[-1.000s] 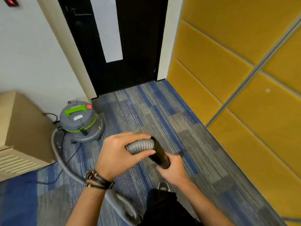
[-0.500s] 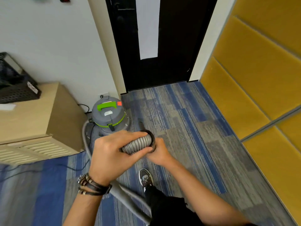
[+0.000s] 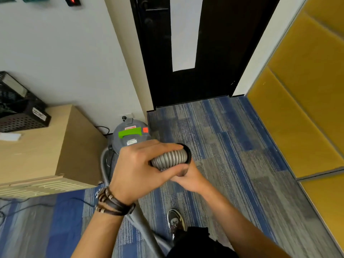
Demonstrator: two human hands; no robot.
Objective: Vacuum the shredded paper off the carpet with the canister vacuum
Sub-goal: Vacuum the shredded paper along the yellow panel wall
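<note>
We see the left grip [image 3: 137, 168] closed narrowly around the ribbed grey flexible hose [image 3: 169, 158], fingers over the top and thumb underneath, just behind its black ring cuff [image 3: 189, 155]. The right grip [image 3: 189, 178] tucks up beneath that cuff, against the left thumb. Its fingers are hidden and blurred, so we cannot tell how far it is closed. Both forearms reach forward from the bottom edge, and the left wrist wears dark leather bracelets [image 3: 113, 202]. The hose end points to the right of the left grip, and its smooth grey length drops away below the left wrist. The grey canister vacuum with green handle [image 3: 130, 134] stands just beyond the left grip on the blue and grey striped carpet [image 3: 232, 146], beside a pale wooden counter [image 3: 46, 155].
</note>
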